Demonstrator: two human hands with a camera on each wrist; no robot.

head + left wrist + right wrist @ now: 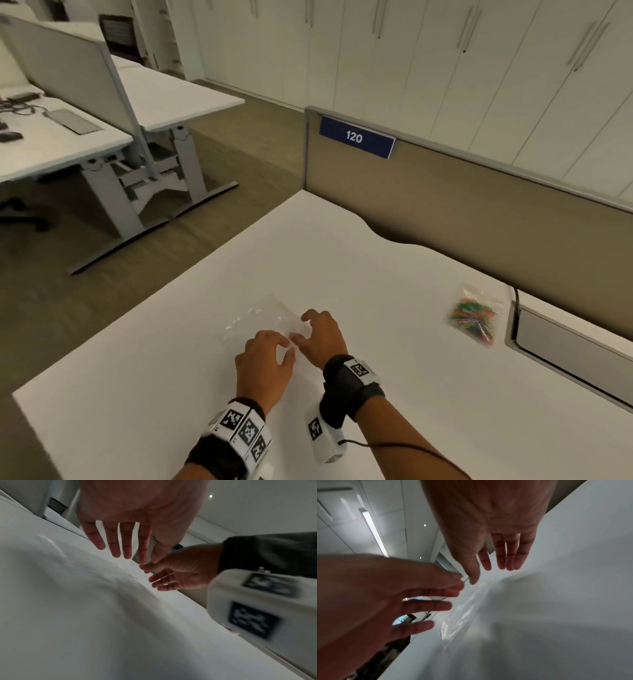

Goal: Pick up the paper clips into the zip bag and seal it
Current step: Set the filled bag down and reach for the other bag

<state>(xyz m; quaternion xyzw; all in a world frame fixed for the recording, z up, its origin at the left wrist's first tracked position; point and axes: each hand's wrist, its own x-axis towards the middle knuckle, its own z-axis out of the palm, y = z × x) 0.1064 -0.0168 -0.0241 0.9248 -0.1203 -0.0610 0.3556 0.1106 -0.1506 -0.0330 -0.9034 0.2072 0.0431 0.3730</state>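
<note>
1. Empty bag lies flat on the bench, under both hands' fingertips.
2. Left hand and right hand: fingers spread, apparently just touching it.
3. Clips sit well right, in another bag.

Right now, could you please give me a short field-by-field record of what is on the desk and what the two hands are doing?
surface: white desk
empty bag: clear zip bag, flat on the desk, under the fingertips
paper clips: coloured paper clips inside a second clear bag, far right near the partition
left hand: left hand, fingers spread and straight over the zip bag's near edge
right hand: right hand, fingers relaxed, at the bag's right corner
grip: neither hand plainly grips anything
seal state: cannot tell
</note>
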